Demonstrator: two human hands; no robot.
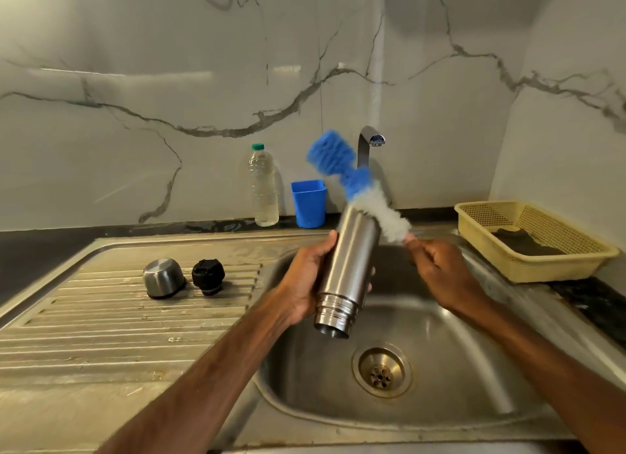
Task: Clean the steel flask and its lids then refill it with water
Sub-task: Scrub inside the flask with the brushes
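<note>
While the head view is the only one to go on, it shows enough: the left hand wraps fingers and thumb round the steel flask, holding it tilted over the sink, threaded mouth down and base up; the right hand is clamped on the handle of the bottle brush, whose white bristles touch the flask's upper end from outside; the brush is blurred, so exactly where the bristles bear is hard to tell. The steel cap and black stopper sit just beside each other on the draining board, well apart from the hands; the tap seems dry. To scrub well, I judge, the left hand should turn the flask while the brush runs along its wall; then the bristles belong inside the mouth.
</note>
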